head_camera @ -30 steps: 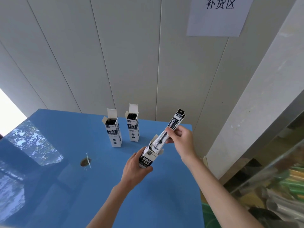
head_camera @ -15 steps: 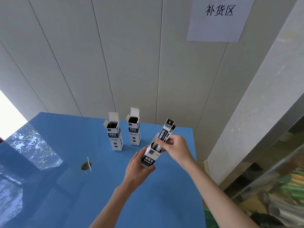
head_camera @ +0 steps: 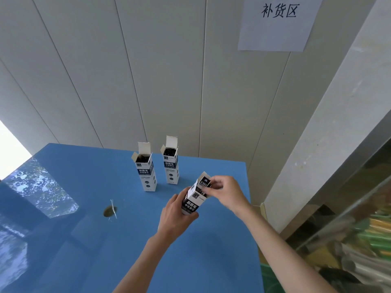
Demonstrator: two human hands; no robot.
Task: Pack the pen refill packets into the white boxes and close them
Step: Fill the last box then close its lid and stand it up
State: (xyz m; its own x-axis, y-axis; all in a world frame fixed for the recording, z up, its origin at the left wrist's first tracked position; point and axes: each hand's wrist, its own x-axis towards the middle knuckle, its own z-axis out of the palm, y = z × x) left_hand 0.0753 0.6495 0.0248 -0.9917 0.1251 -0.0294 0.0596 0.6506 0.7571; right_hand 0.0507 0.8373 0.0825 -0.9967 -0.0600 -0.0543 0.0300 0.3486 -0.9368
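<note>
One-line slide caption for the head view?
Right hand pushes refill packet into white cardboard box held by left hand.

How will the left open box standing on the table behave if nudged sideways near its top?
The left box is tall on a small base, so it would probably tip rather than slide. The blue table looks glossy, so a low push might make it skid. Its thin cardboard walls and raised flap likely flex under a pinch.

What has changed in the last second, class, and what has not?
The right hand has pushed the packet down into the held box; only its top still shows. The left hand still grips that box. The two open boxes on the table have not moved.
</note>
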